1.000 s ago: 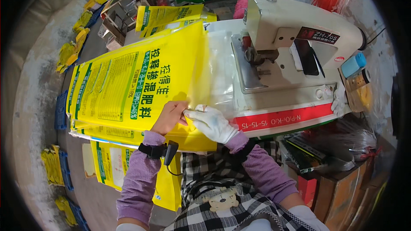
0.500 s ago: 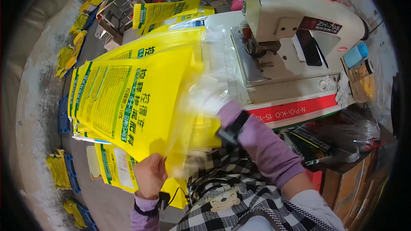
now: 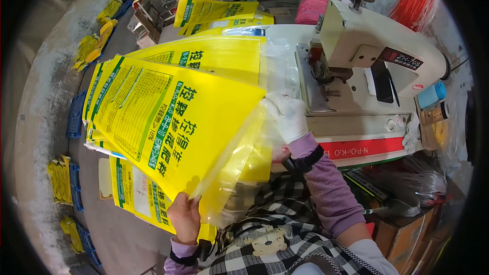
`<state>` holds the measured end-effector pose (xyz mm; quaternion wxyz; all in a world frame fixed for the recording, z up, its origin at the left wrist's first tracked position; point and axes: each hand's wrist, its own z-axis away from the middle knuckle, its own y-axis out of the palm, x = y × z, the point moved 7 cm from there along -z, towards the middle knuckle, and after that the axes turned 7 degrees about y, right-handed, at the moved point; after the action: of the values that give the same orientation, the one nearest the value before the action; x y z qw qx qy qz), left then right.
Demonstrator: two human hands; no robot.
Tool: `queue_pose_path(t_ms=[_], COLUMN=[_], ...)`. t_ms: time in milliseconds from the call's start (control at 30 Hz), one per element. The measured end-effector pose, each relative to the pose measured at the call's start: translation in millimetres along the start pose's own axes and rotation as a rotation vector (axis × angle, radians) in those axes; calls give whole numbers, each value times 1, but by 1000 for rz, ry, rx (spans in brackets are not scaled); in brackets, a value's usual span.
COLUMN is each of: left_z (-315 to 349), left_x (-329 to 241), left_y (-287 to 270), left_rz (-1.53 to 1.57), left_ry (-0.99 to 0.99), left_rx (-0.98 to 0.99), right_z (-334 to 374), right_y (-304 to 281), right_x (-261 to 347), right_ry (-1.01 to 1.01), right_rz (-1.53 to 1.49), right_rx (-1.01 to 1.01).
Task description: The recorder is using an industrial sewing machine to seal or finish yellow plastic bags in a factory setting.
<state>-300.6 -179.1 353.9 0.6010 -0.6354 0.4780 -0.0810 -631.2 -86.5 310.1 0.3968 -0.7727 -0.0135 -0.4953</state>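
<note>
Bag (image 3: 170, 117) over bag stack (image 3: 232, 56); sewing machine (image 3: 351, 33) to the right; cord bundle (image 3: 310, 10) behind; crates (image 3: 76, 114) far left

Pink twine (image 3: 310, 10) sits left of red strands (image 3: 415, 2).

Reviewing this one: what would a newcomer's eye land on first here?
The large yellow bag in the middle stands out, with the bare left hand pinching its near corner and the white-gloved right hand at its far corner. Next come the cream sewing machine at upper right and the bright red strands beyond it.
</note>
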Motion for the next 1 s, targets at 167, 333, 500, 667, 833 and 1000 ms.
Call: queue_pose_path(t_ms=[167,333,500,667,833,1000], left_z=[22,25,-242,-323,-280,-261], left_x=[9,149,-25,-144,-222,-252], left_y=[4,-67,-81,89,249,288], left_rz=[103,641,613,108,381,206], left_ry=[188,-131,6,1062,1205,1335], left_rx=[80,-566,-567,111,498,421], right_z=[0,25,101,93,180,178], right_y=[-33,38,28,-29,-76,-104], right_x=[45,122,189,-30,-90,-90], right_ry=[-489,-823,-608,328,661,208], right_rz=[308,-405,-62,-529,-498,418], right_rx=[-285,388,265,-118,-242,-276])
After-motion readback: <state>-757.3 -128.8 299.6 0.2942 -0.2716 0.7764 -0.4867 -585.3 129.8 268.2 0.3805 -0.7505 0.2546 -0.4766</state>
